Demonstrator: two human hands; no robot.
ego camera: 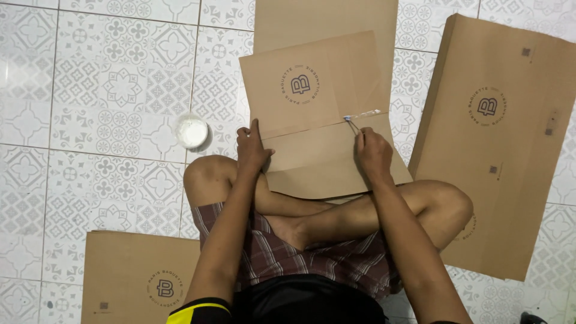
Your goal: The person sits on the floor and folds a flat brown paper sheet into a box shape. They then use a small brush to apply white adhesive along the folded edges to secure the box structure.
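I sit cross-legged on a tiled floor with a brown paper sheet (312,120) bearing a round printed emblem spread in front of my knees. My left hand (252,150) presses flat on the sheet's left edge, at the fold line. My right hand (372,153) grips a thin stick (353,125) whose tip touches a streak of white glue (363,114) along the fold on the right side. A small round cup of white glue (192,131) stands on the floor left of the sheet.
A large stack of brown paper sheets (498,138) lies to my right. Another brown sheet (135,279) lies at the lower left. More brown paper (327,21) lies under the sheet at the top.
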